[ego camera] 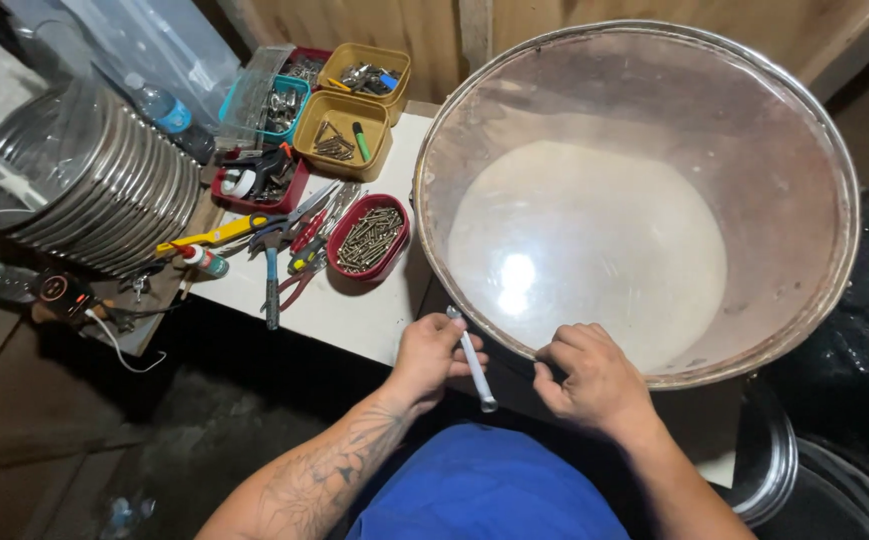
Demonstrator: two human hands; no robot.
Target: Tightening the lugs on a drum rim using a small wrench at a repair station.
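A large round metal basin (834, 150) lies tilted on the white table, its open mouth toward me. At the basin's near rim, my left hand (432, 352) grips a thin white rod-like tool (474, 365) that points up at the rim. My right hand (594, 375) is curled with its fingertips pinched at the near rim just right of the tool; whatever it pinches is too small to make out.
On the table's left stand yellow trays (344, 125) of hardware, a red tray of screws (369, 238), a hammer (271, 280), pliers and a yellow tool. A stack of metal rims (104, 180) sits at far left. More metal rings lie at bottom right (784, 470).
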